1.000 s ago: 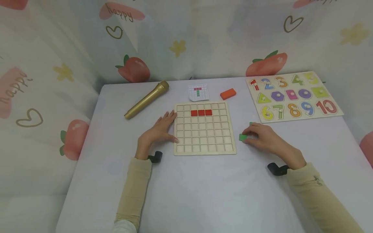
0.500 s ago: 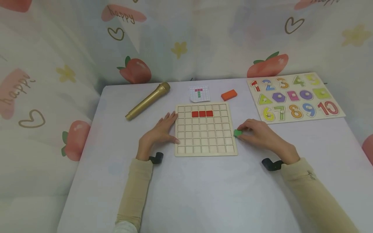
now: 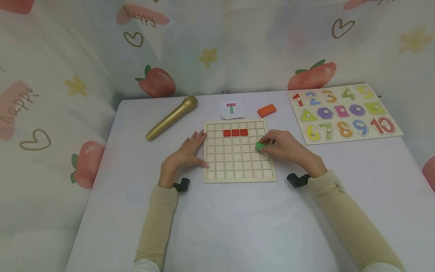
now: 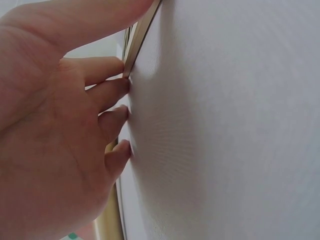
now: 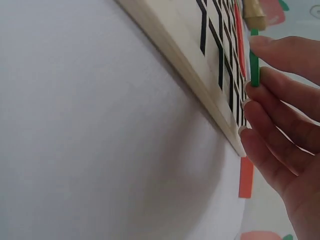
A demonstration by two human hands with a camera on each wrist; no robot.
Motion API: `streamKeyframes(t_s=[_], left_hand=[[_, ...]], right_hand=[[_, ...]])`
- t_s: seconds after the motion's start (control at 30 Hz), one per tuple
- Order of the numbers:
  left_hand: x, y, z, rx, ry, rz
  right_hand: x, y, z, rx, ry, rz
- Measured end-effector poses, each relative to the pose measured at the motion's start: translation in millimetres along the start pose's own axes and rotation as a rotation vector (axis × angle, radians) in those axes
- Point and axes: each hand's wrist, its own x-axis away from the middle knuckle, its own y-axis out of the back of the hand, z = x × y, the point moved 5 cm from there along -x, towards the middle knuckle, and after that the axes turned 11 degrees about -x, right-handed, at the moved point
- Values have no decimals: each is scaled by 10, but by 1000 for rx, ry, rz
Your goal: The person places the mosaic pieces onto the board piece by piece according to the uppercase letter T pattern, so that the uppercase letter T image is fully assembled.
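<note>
A wooden grid board (image 3: pixel 238 162) lies on the table with three red square tiles (image 3: pixel 235 132) side by side in one of its upper rows. My right hand (image 3: pixel 289 148) pinches a green square tile (image 3: pixel 259 146) between thumb and fingers over the board's right part. In the right wrist view the green tile (image 5: pixel 255 59) is seen edge-on between the fingertips. Spread along the board's left edge, my left hand (image 3: pixel 185 154) rests with its thumb on the rim. Its fingertips touch the board's side and the tabletop in the left wrist view.
Behind the board lie a small card (image 3: pixel 232 109) printed with a red and green T pattern and an orange block (image 3: pixel 266 110). A gold microphone (image 3: pixel 171 118) is at the left. A number and shape puzzle board (image 3: pixel 344 113) lies at the back right.
My right hand has brought the green tile leftward from the table at the board's right to above the grid. The left hand has stayed in place.
</note>
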Motion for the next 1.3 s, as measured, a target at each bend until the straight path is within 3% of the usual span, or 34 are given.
streamKeyframes(t_s=[0.23,0.7,1.3], left_hand=[[1,-12,5,0,-4,-2],[-3,13,8,-19,-7,1],[-8,2,22,6,-1,-6]], right_hand=[[-199,-92,4,-13,-51,49],[-578,-220,123,-8,-12,111],[-745,-362,259,69,-8,172]])
